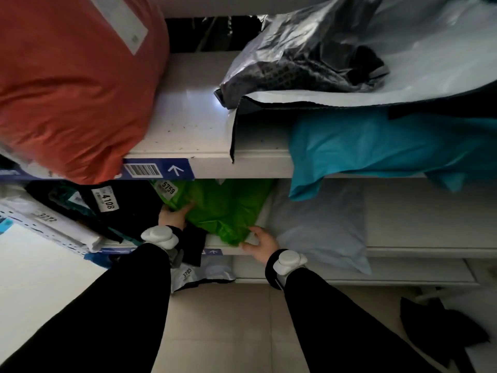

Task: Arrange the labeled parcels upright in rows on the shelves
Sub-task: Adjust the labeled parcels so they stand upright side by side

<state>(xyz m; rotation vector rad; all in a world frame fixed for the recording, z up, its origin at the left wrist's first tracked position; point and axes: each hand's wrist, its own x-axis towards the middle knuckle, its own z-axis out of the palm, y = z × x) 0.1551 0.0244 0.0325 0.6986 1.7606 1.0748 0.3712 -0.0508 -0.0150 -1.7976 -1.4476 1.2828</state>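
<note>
Green parcel (223, 211) is seen on the middle shelf (416, 251), toward its left, under the front lip of the upper shelf (193, 125). A white label reading 5759 (168, 188) is carried at its top left corner. Whether it stands upright or lies sloped cannot be told.

Left hand (173, 217) is set at the parcel's left edge, fingers (188, 208) curled over the green film and gripping it. Right hand (262, 244) is placed at the parcel's lower right corner by the shelf front; that corner is pinched between thumb and fingers. Black sleeves are worn, with a white wrist device (160, 236) on each arm.

Black parcel (129, 219), marked 4108, is found touching the green one on its left. Further left a white parcel (48, 222), marked 3272, is seen jutting past the shelf front. Pale blue parcel (322, 224) is lying just right of the green one, its near end overhanging the edge.

On the upper shelf: orange parcel (72, 90) at left, bulging over the front lip; grey parcel (304, 63) at back right; teal parcel (376, 146) draped over the edge at right. A blue barcode strip (150, 170) with a white arrow is fixed to the lip.

Below, a parcel marked 3705 (193, 273) is noted on the bottom shelf. A black item (441, 332) is lying on the floor (228, 332) at right.
</note>
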